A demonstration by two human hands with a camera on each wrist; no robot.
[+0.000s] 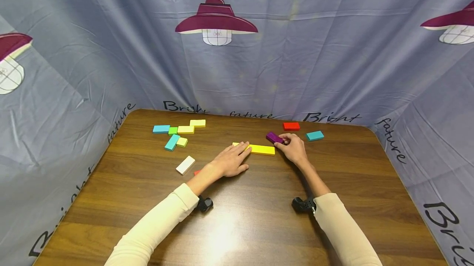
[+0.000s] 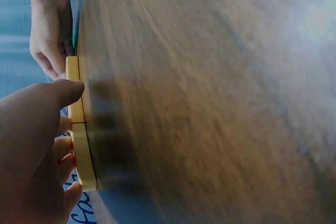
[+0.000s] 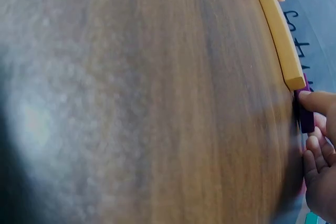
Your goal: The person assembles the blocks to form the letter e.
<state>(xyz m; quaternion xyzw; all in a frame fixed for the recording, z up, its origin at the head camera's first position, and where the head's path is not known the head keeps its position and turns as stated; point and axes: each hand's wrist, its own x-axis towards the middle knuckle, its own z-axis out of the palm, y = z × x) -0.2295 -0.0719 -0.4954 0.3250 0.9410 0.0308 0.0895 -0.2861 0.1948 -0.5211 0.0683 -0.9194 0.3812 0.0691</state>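
Two yellow blocks lie end to end in a row, the near one (image 2: 85,156) and the far one (image 2: 75,111) in the left wrist view. My left hand (image 1: 230,162) rests on the row's left part with its fingers spread and fairly straight, covering some of it. Just beyond the right end of the yellow row, a purple block (image 1: 273,137) sits at a slant. My right hand (image 1: 294,150) pinches this block between thumb and fingers. In the right wrist view, the purple block (image 3: 306,111) is close to the yellow block's end (image 3: 294,80).
A red block (image 1: 291,126) and a teal block (image 1: 314,136) lie right of the purple one. At the left are several blue, green and pale yellow blocks, including a blue one (image 1: 161,129). A white block (image 1: 185,165) lies nearer, beside a partly hidden red piece (image 1: 196,172).
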